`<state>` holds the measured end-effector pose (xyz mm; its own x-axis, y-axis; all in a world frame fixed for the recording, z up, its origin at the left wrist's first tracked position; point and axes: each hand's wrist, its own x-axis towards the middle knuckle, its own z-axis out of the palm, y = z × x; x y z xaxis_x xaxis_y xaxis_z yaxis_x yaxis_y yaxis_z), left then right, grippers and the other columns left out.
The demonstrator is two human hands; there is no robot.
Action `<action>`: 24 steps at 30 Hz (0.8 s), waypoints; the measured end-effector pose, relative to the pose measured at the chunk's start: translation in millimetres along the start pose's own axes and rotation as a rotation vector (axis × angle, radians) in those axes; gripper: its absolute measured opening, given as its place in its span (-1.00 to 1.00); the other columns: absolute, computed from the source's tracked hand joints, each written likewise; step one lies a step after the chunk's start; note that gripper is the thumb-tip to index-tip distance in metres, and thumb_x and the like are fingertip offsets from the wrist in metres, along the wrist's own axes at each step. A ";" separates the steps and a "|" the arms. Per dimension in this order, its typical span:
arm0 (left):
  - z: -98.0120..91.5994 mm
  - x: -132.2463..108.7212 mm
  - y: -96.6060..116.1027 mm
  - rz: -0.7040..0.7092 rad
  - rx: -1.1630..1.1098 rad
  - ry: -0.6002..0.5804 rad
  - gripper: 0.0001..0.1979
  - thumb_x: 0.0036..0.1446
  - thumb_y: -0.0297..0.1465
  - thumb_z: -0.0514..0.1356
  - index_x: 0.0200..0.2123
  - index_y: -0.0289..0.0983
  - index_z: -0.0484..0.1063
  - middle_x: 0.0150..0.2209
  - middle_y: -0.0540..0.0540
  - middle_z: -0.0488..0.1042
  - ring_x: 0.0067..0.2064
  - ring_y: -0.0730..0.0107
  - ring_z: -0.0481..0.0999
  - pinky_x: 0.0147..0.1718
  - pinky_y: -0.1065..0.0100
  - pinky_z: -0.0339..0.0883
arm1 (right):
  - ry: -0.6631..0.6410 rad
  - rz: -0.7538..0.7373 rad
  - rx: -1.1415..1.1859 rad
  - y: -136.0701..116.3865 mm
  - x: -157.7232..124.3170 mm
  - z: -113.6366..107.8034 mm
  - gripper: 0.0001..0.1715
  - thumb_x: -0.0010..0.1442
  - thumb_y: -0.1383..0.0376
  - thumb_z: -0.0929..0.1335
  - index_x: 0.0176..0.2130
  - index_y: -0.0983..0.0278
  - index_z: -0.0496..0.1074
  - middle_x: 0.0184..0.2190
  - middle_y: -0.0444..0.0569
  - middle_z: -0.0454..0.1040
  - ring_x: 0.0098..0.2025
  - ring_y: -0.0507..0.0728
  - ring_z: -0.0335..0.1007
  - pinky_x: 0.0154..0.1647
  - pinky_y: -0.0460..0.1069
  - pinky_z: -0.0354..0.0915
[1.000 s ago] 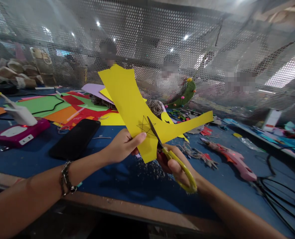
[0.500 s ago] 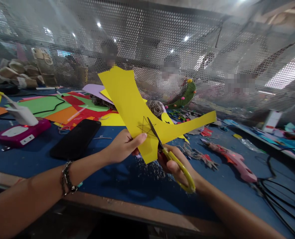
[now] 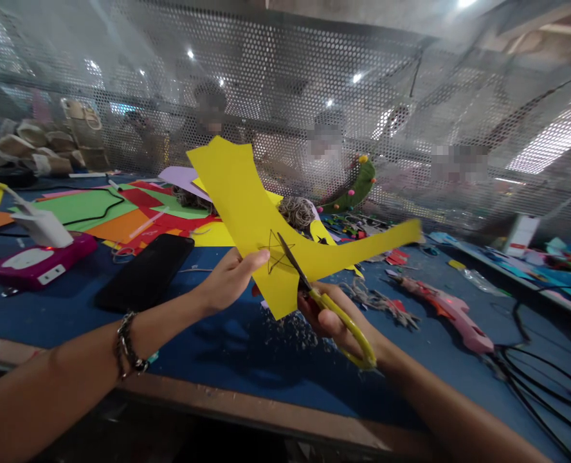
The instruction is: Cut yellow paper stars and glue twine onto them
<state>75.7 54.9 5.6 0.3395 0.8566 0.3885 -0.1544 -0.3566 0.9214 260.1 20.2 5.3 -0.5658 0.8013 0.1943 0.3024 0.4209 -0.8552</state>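
My left hand (image 3: 230,278) pinches a yellow paper sheet (image 3: 247,206) near its lower edge, thumb resting beside a pencilled star (image 3: 274,251). The sheet stands upright over the blue table, with one long arm reaching right. My right hand (image 3: 331,318) is closed round the yellow handles of a pair of scissors (image 3: 324,301). The dark blades lie across the star outline, pointing up and left.
A black phone (image 3: 145,271) lies left of my hands, a pink device (image 3: 35,265) beyond it. Coloured paper sheets (image 3: 121,215) cover the far left. A pink glue gun (image 3: 447,308) and black cables (image 3: 536,373) lie right. Paper scraps (image 3: 295,328) sit beneath. People sit behind a perforated metal screen (image 3: 285,96).
The sheet and both hands have shifted slightly left and the sheet tilted a little. The scissor blades stay on the star outline.
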 end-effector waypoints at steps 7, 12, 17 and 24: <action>-5.5 4.9 -3.9 -0.040 -0.075 0.154 -0.74 0.03 -0.21 0.02 -0.47 -0.30 0.30 -0.59 0.02 0.32 -0.59 0.50 0.31 -0.65 0.50 0.24 | -0.081 -0.016 0.006 -2.4 -0.1 -4.5 -0.40 -0.03 -0.21 0.14 -0.47 0.29 0.10 -0.64 -0.20 0.07 -0.63 -0.08 -0.11 -0.68 -0.13 -0.13; -3.3 4.1 -4.7 -0.146 -0.271 0.029 -0.75 0.05 -0.22 0.03 -0.45 -0.30 0.27 -0.61 0.04 0.27 -0.67 0.60 0.21 -0.75 0.55 0.12 | -0.083 -0.083 -0.008 -1.3 -2.9 -3.3 -0.46 0.05 -0.16 0.11 -0.45 0.27 0.11 -0.63 -0.19 0.09 -0.61 -0.05 -0.07 -0.64 -0.11 -0.05; 0.6 1.8 -7.7 -0.167 -0.358 -0.070 -0.76 0.05 -0.21 0.07 -0.44 -0.29 0.27 -0.61 0.06 0.25 -0.68 0.61 0.20 -0.75 0.55 0.10 | -0.025 -0.104 -0.031 5.5 -7.2 -1.1 -0.47 0.07 -0.14 0.09 -0.40 0.26 0.15 -0.59 -0.16 0.11 -0.60 -0.04 -0.07 -0.67 -0.12 -0.04; -0.6 -0.6 -5.5 -0.041 -0.119 -0.122 -0.62 0.14 -0.17 -0.06 -0.58 -0.28 0.26 -0.67 0.04 0.24 -0.65 0.58 0.22 -0.68 0.53 0.13 | 0.006 -0.124 -0.074 9.7 -5.3 -5.9 -0.46 0.06 -0.14 0.11 -0.41 0.28 0.17 -0.51 -0.09 0.15 -0.50 0.00 0.03 -0.60 -0.11 0.05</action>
<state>75.8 56.5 0.2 0.4566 0.8155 0.3557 -0.2445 -0.2694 0.9315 270.5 22.6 -1.2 -0.5979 0.7437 0.2991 0.2865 0.5467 -0.7868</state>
